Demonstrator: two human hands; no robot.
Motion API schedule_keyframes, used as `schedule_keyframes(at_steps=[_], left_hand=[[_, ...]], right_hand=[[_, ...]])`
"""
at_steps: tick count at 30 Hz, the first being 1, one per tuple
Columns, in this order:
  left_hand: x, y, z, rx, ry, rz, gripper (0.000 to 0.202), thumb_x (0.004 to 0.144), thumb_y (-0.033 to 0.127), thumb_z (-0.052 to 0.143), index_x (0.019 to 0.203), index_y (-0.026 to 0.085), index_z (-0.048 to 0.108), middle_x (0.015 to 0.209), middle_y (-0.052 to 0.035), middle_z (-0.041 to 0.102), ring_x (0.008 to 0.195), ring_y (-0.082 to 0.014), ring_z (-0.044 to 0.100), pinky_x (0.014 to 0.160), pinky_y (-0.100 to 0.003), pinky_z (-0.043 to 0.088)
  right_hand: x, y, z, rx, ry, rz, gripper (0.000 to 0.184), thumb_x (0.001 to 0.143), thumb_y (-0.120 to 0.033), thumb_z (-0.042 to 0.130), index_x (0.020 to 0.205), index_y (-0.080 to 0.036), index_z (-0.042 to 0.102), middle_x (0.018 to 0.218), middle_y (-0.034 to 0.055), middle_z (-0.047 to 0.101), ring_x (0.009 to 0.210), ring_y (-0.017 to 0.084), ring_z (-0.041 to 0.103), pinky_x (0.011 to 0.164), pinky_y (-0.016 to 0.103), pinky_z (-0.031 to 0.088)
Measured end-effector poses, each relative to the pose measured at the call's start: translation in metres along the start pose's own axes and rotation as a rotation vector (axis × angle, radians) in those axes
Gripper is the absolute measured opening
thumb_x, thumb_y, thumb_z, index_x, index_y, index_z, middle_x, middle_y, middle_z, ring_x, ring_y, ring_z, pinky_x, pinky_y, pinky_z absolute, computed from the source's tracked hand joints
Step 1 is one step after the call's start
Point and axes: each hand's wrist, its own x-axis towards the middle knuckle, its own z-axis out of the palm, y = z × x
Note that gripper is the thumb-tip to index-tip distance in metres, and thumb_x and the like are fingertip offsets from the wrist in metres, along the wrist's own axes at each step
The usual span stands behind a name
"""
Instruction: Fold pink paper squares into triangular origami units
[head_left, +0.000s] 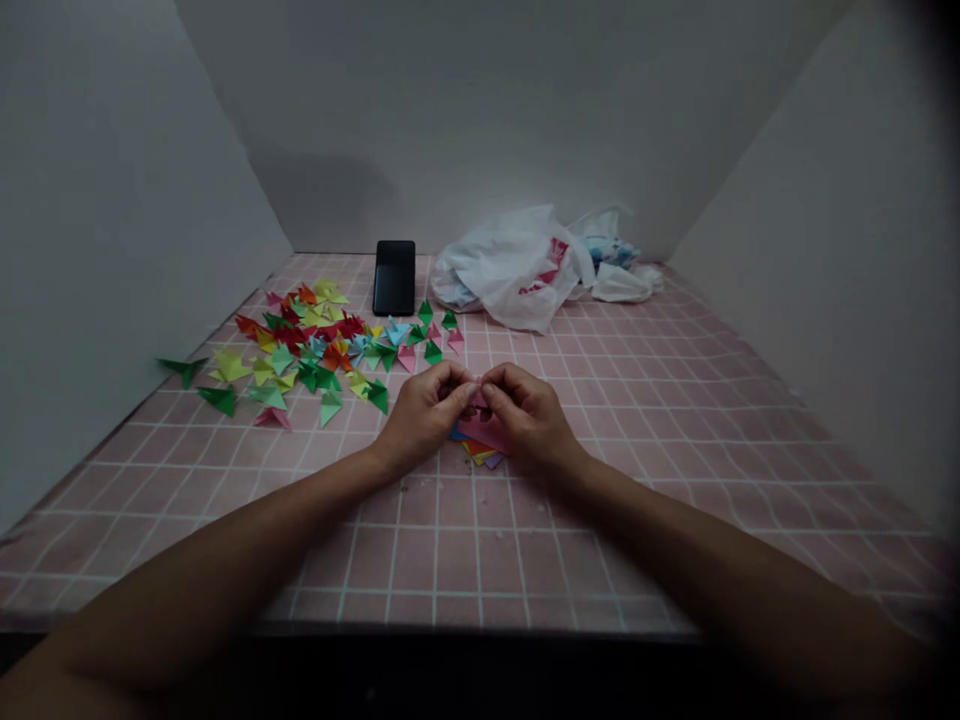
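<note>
My left hand (429,410) and my right hand (531,408) meet above the middle of the table, thumbs and forefingers pinched close together. Between the fingertips shows a bit of pink paper (478,381), mostly hidden by the fingers, so its folded shape cannot be made out. Just beneath lies a small fanned stack of coloured paper sheets (480,450), with pink on top and blue, orange, yellow and purple edges peeking out. To the left of my left hand spreads a heap of folded paper pieces (322,345) in green, yellow, red, orange, blue and pink.
A black phone (394,278) lies behind the paper heap. At the back stand a crumpled white plastic bag (517,265) with red print and a smaller white and blue packet (611,250). Walls enclose the pink checked tablecloth (675,400) on three sides.
</note>
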Motion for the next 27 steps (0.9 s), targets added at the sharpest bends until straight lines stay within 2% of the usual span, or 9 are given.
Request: schedule_keyframes(at_steps=[9, 12, 14, 16, 21, 24, 27], left_hand=[[0.002, 0.002, 0.002, -0.094, -0.017, -0.035, 0.016, 0.083, 0.031, 0.068, 0.082, 0.017, 0.06, 0.067, 0.0009, 0.066, 0.062, -0.012, 0.064, 0.062, -0.024, 0.051], [0.002, 0.003, 0.001, -0.119, -0.008, -0.046, 0.016, 0.083, 0.03, 0.068, 0.083, 0.016, 0.061, 0.067, 0.0007, 0.067, 0.062, -0.0115, 0.064, 0.062, -0.024, 0.051], [0.002, 0.003, 0.001, -0.131, -0.008, -0.045, 0.015, 0.083, 0.029, 0.068, 0.083, 0.016, 0.062, 0.067, 0.0009, 0.066, 0.061, -0.011, 0.063, 0.061, -0.024, 0.051], [0.002, 0.004, 0.001, -0.142, -0.004, -0.04, 0.016, 0.082, 0.03, 0.068, 0.082, 0.015, 0.062, 0.067, 0.0011, 0.065, 0.06, -0.0108, 0.062, 0.06, -0.023, 0.051], [0.001, 0.009, 0.0, -0.108, 0.011, -0.038, 0.018, 0.08, 0.031, 0.071, 0.078, 0.015, 0.064, 0.068, 0.0006, 0.065, 0.061, -0.0105, 0.061, 0.06, -0.023, 0.051], [0.001, 0.011, 0.0, -0.104, -0.019, -0.022, 0.021, 0.083, 0.035, 0.07, 0.079, 0.015, 0.066, 0.07, -0.0003, 0.066, 0.064, -0.011, 0.062, 0.062, -0.024, 0.051], [0.001, 0.01, 0.001, -0.141, -0.026, -0.033, 0.024, 0.08, 0.037, 0.075, 0.081, 0.015, 0.066, 0.073, -0.0011, 0.068, 0.066, -0.0118, 0.063, 0.062, -0.024, 0.052]], right_hand=[[0.001, -0.002, 0.0, 0.219, -0.037, 0.076, 0.018, 0.092, -0.031, 0.057, 0.079, -0.02, 0.058, 0.07, -0.0014, 0.058, 0.065, 0.013, 0.056, 0.066, 0.029, 0.046], [0.002, -0.002, 0.002, 0.333, -0.012, 0.107, 0.014, 0.087, -0.032, 0.066, 0.086, -0.02, 0.06, 0.076, -0.0021, 0.06, 0.066, 0.012, 0.057, 0.066, 0.029, 0.047], [0.002, -0.003, 0.002, 0.372, -0.02, 0.121, 0.018, 0.083, -0.033, 0.07, 0.093, -0.02, 0.061, 0.08, -0.0017, 0.061, 0.069, 0.012, 0.059, 0.068, 0.029, 0.048], [0.003, -0.004, 0.002, 0.378, -0.039, 0.134, 0.02, 0.083, -0.034, 0.072, 0.095, -0.02, 0.063, 0.081, -0.0013, 0.062, 0.07, 0.013, 0.059, 0.069, 0.029, 0.049], [0.003, -0.005, -0.001, 0.349, -0.022, 0.153, 0.02, 0.082, -0.035, 0.074, 0.08, -0.02, 0.061, 0.072, -0.0015, 0.062, 0.068, 0.013, 0.058, 0.068, 0.029, 0.047], [0.003, -0.003, 0.0, 0.347, 0.001, 0.129, 0.02, 0.082, -0.034, 0.074, 0.078, -0.02, 0.06, 0.07, -0.0017, 0.062, 0.067, 0.014, 0.059, 0.067, 0.029, 0.047], [0.003, 0.0, 0.001, 0.33, 0.029, 0.089, 0.021, 0.082, -0.035, 0.075, 0.078, -0.02, 0.06, 0.071, -0.0018, 0.061, 0.068, 0.014, 0.059, 0.066, 0.029, 0.047]])
